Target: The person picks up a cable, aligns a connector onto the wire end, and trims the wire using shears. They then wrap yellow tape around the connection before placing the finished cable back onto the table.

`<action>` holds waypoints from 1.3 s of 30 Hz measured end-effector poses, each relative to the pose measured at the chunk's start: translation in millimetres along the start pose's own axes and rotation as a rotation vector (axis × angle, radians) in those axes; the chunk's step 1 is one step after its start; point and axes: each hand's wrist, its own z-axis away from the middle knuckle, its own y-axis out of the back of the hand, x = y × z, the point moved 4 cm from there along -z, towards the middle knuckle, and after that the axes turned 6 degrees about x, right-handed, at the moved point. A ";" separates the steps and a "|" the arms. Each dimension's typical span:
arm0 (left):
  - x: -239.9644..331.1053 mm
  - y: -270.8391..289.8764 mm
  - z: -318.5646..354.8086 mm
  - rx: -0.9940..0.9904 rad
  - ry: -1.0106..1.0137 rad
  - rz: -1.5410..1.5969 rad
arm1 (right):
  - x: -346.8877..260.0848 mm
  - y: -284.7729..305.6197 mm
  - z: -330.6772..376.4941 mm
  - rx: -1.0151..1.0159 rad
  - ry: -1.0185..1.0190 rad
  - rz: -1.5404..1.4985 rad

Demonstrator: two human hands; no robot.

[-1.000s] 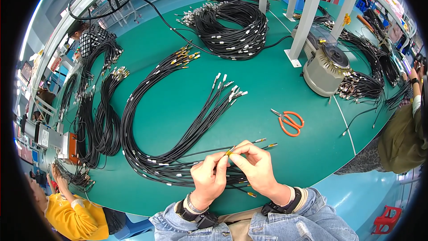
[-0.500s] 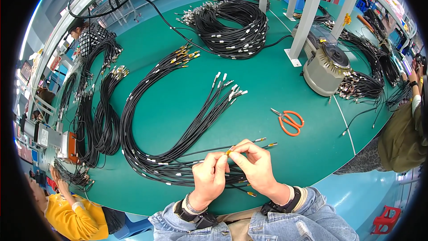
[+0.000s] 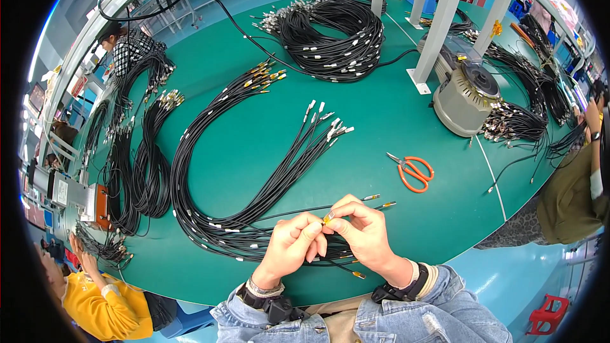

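Close to the table's near edge, my left hand point(image 3: 293, 244) and my right hand point(image 3: 363, 235) meet at the fingertips. Between them is a cable end point(image 3: 328, 218) with a small metallic connector and a bit of yellow tape. My right thumb and forefinger pinch it, and my left fingers are closed right beside it; what they grip is partly hidden. A bundle of black cables point(image 3: 184, 171) with white tags curves across the table and runs behind my hands. Several loose ends with yellow bands stick out around my right hand.
Orange-handled scissors point(image 3: 413, 173) lie on the green table point(image 3: 375, 133) to the right. Beyond them stand a grey round machine point(image 3: 464, 105) and white metal posts point(image 3: 438, 32). A large cable coil point(image 3: 333, 41) lies at the back. Co-workers sit around the table.
My left hand has shifted and turned slightly at the cable end, its fingers curling differently. The metallic connector at my right fingertips shows more clearly. The cable bundle and scissors stay in place.
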 end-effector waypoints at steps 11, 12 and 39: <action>-17.0 7.4 1.7 -0.330 0.271 0.323 | 12.1 -4.8 -2.0 -0.227 -0.108 -0.222; -18.5 8.7 1.3 -0.329 0.271 0.323 | 13.1 -5.0 -2.1 -0.248 -0.109 -0.222; 5.4 -24.6 1.4 0.121 -0.177 -0.176 | -18.8 26.8 8.7 -0.148 0.234 0.398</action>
